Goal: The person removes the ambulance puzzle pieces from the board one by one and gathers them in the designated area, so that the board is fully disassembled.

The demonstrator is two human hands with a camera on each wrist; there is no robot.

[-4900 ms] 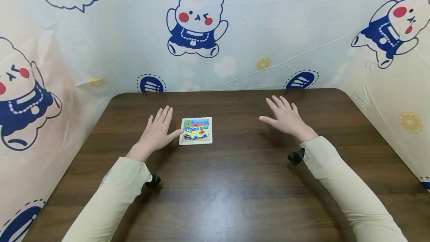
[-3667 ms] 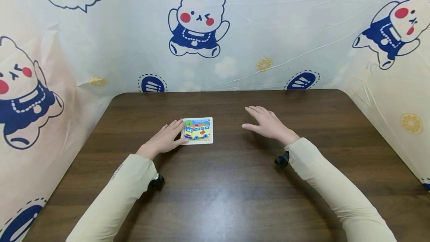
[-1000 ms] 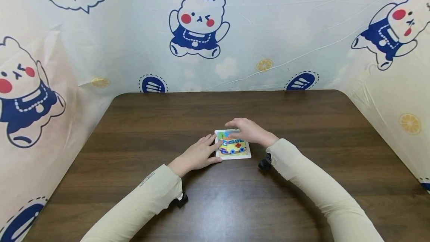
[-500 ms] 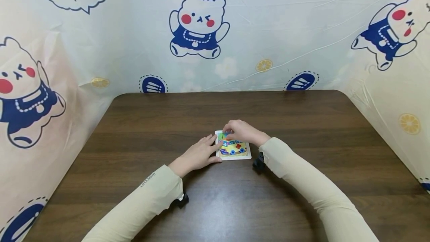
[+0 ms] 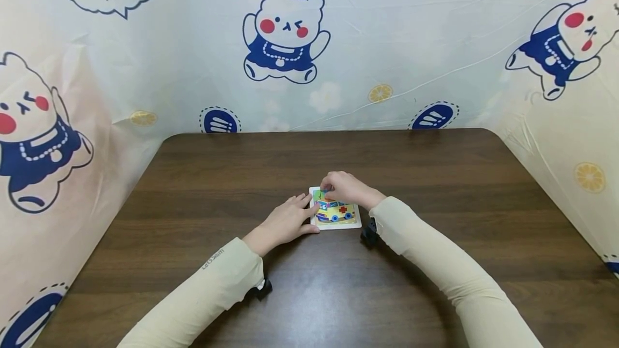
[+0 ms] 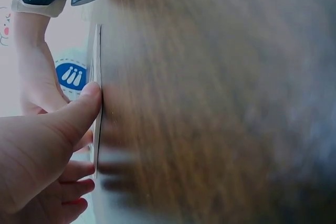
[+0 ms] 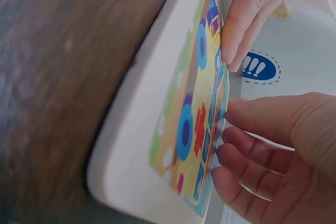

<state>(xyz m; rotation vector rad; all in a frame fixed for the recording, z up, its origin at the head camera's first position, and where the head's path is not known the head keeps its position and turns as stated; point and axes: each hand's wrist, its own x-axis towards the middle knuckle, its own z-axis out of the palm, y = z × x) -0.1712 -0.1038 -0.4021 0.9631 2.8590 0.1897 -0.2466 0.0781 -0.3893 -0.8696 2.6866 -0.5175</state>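
Observation:
A small square puzzle board (image 5: 338, 214) with a white frame and a yellow-van picture lies flat near the middle of the dark wooden table (image 5: 435, 176). My left hand (image 5: 289, 220) lies flat beside the board's left edge, fingers straight, and its thumb (image 6: 79, 114) presses the board's rim (image 6: 97, 66). My right hand (image 5: 345, 188) is over the far left corner of the picture. Its fingers (image 7: 252, 156) are curled, with tips and thumb on a piece of the puzzle (image 7: 178, 129). A left fingertip (image 7: 247, 19) touches the picture's edge.
Patterned plastic sheeting (image 5: 285, 31) with cartoon bears walls the table at the back and both sides. Bare tabletop lies all around the board. Small black wrist cameras (image 5: 369, 232) sit under both sleeves.
Since the oldest frames the board has slid right and nearer to me with both hands. In the last second the right fingers curled down onto the picture's far left corner.

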